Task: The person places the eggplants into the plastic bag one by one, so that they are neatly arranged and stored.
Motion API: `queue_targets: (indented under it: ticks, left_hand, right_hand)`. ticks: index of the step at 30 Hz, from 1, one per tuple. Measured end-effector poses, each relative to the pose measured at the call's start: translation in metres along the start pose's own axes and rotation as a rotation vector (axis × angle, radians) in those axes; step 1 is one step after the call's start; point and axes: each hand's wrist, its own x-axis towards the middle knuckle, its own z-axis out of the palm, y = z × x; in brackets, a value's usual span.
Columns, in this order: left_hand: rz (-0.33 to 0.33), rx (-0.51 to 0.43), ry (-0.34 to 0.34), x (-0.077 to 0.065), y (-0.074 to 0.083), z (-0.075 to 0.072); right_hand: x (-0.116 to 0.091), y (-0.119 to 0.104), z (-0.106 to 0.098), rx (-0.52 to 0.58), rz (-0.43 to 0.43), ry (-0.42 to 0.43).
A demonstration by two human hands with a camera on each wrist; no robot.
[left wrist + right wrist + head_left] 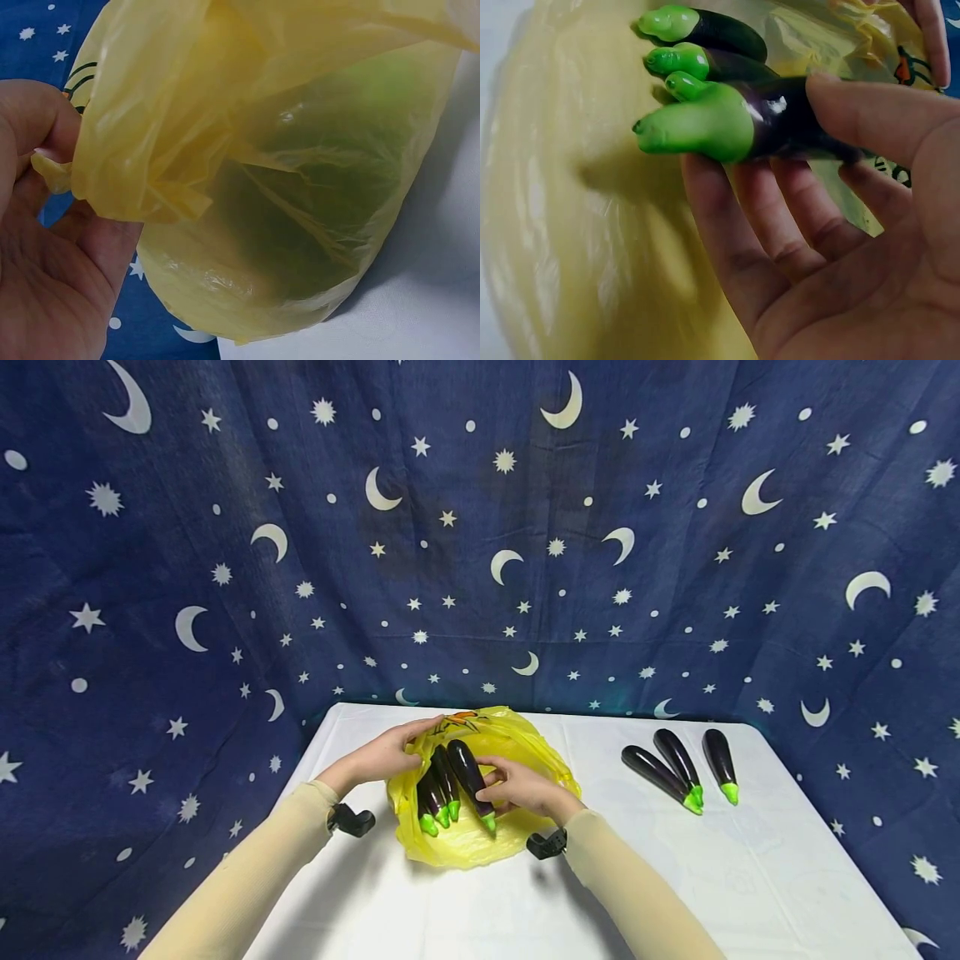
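A yellow plastic bag (468, 853) lies on its side on the white table, its mouth facing me. My left hand (386, 755) grips the bag's rim at the upper left; in the left wrist view a fold of the plastic (52, 172) is caught between thumb and fingers. Inside the mouth, my right hand (523, 788) holds a dark purple eggplant (467, 768) with a bright green stem end, thumb on one side and fingers beneath. Three similar eggplants (444, 777) lie side by side in the bag, left of the held one.
Three more eggplants lie on the right of the table (600, 893): two touching at their green ends (651, 770), one a little apart (720, 762). A dark blue cloth (480, 568) with moons and stars hangs behind the table and along its sides.
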Motion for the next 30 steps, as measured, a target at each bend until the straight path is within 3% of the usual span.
queue_targets:
  ticks: [13,30]
  left_hand:
    - [-0.007,0.019,-0.006,0.001,-0.003,-0.001]
    - [-0.023,0.007,-0.002,-0.001,-0.002,-0.001]
  right_hand:
    - [0.031,-0.002,0.009,0.013,0.042,0.108]
    - [0.046,0.003,0.014,0.036,0.063,0.200]
